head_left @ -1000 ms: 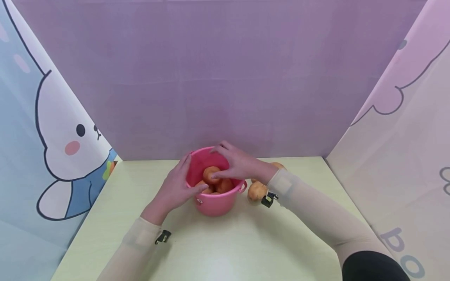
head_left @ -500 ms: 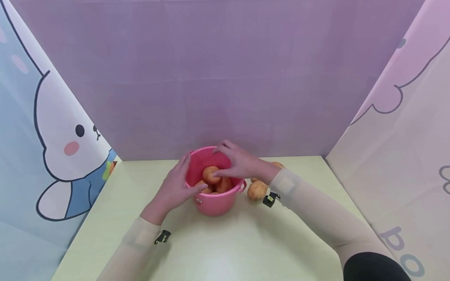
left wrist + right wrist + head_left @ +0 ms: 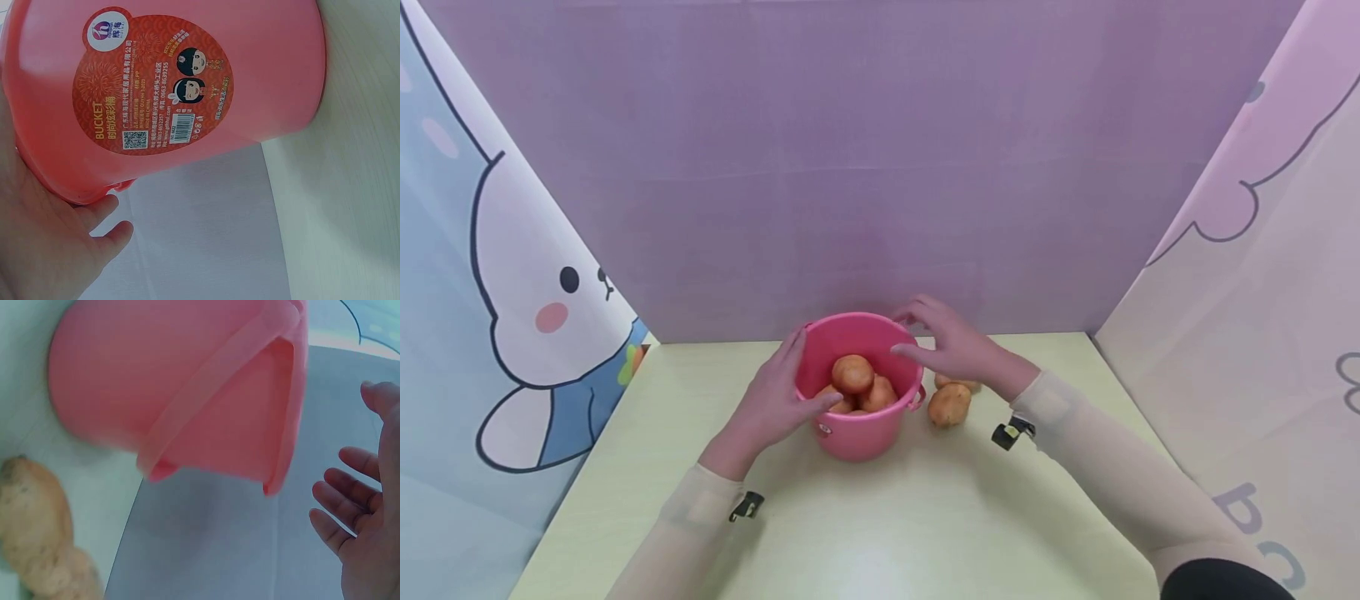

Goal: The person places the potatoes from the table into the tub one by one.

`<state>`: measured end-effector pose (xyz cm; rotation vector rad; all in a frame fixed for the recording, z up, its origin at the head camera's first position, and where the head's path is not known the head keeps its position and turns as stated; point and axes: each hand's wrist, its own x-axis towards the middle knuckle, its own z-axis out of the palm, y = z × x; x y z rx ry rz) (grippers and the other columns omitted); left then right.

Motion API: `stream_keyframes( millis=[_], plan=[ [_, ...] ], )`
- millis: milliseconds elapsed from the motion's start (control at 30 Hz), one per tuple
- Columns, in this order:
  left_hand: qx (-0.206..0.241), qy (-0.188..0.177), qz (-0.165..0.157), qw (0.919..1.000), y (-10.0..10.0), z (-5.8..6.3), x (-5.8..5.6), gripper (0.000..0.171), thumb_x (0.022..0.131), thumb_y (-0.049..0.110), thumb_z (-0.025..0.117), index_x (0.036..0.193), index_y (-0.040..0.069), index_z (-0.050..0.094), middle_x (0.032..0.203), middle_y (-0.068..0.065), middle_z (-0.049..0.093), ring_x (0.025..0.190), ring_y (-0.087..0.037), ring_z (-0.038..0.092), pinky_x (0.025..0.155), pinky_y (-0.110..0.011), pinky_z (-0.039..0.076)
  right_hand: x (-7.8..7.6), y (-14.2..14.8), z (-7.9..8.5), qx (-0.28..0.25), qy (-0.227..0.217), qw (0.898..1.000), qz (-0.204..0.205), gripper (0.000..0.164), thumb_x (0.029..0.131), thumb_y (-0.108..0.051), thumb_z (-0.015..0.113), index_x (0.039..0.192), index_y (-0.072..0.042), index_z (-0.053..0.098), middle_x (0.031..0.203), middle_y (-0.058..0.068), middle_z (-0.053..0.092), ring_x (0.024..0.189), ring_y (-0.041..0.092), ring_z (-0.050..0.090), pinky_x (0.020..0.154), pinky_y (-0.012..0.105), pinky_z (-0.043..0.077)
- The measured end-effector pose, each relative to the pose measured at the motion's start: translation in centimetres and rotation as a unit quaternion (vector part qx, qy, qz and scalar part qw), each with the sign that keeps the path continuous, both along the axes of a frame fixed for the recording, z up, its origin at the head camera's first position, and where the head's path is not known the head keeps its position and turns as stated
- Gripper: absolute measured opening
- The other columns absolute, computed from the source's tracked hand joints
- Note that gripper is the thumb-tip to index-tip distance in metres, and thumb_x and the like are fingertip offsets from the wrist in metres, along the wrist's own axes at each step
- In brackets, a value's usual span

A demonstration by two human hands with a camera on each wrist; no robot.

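Note:
A pink bucket (image 3: 859, 437) stands on the table with several potatoes (image 3: 853, 374) inside. My left hand (image 3: 772, 400) holds its left side at the rim, thumb reaching over the front edge. In the left wrist view, fingertips curl by the bucket rim (image 3: 47, 181) beside a red printed label (image 3: 153, 87). My right hand (image 3: 951, 342) is over the bucket's right rim, fingers spread and relaxed, with nothing in it. The right wrist view shows that palm (image 3: 375, 550) apart from the bucket, whose pink handle (image 3: 212, 381) hangs down along its side.
Right of the bucket lie a potato (image 3: 950, 405) and another partly hidden potato (image 3: 957, 384) behind it. A purple cloth wall (image 3: 880, 167) rises at the table's back edge. Printed cloth panels, one with a cartoon rabbit (image 3: 550, 283), flank both sides.
My right hand has let go of the top potato in the bucket and moved right, out over the rim. My left hand and the bucket have stayed in place.

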<state>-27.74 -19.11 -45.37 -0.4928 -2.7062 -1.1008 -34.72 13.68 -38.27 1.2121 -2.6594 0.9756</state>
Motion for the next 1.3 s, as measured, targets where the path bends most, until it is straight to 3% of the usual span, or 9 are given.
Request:
stream_keyframes(
  millis=[233,600,800,1033,1300],
  plan=[
    [-0.001,0.002,0.001,1.0,0.1,0.0,0.0,0.124,0.087,0.072,0.083,0.179,0.019,0.02,0.179,-0.003,0.03,0.157,-0.036,0.04,0.104,-0.06,0.06,0.2,4.4,-1.3,-0.007,0.006,0.998,-0.057,0.044,0.104,-0.033,0.079,0.143,-0.016,0.066,0.138,0.001,0.063,0.128,0.026,0.061,0.102,0.053,0.06],
    [-0.009,-0.006,0.006,0.9999,-0.1,0.0,0.1,0.125,0.088,0.072,0.082,0.179,0.018,0.017,0.182,-0.006,0.024,0.16,-0.039,0.035,0.106,-0.062,0.059,0.0,9.2,-4.4,-0.052,0.027,0.995,-0.079,0.035,0.106,-0.023,0.076,0.137,-0.009,0.068,0.137,0.01,0.065,0.125,0.034,0.064,0.103,0.059,0.056],
    [-0.004,-0.01,0.007,0.9999,0.0,0.0,0.1,0.126,0.086,0.072,0.083,0.179,0.019,0.017,0.181,-0.005,0.027,0.159,-0.038,0.037,0.104,-0.061,0.06,0.2,11.0,-6.1,-0.073,0.044,0.991,-0.1,0.032,0.104,-0.016,0.077,0.133,-0.005,0.069,0.131,0.009,0.068,0.119,0.035,0.064,0.095,0.059,0.055],
    [0.001,-0.012,0.008,0.9999,0.2,0.2,0.2,0.127,0.085,0.074,0.084,0.179,0.02,0.018,0.18,-0.004,0.028,0.157,-0.037,0.039,0.101,-0.059,0.062,0.4,12.5,-7.8,-0.081,0.056,0.988,-0.123,0.029,0.104,-0.013,0.077,0.131,-0.003,0.069,0.128,0.008,0.069,0.113,0.024,0.063,0.09,0.056,0.057],
    [0.002,-0.004,0.007,1.0,0.1,0.1,0.2,0.125,0.086,0.073,0.084,0.179,0.019,0.019,0.179,-0.005,0.03,0.156,-0.038,0.041,0.101,-0.06,0.062,0.7,13.6,-9.4,-0.099,0.041,0.983,-0.147,0.027,0.103,-0.008,0.077,0.127,0.0,0.068,0.127,0.017,0.068,0.112,0.033,0.065,0.088,0.057,0.056]
  ],
)
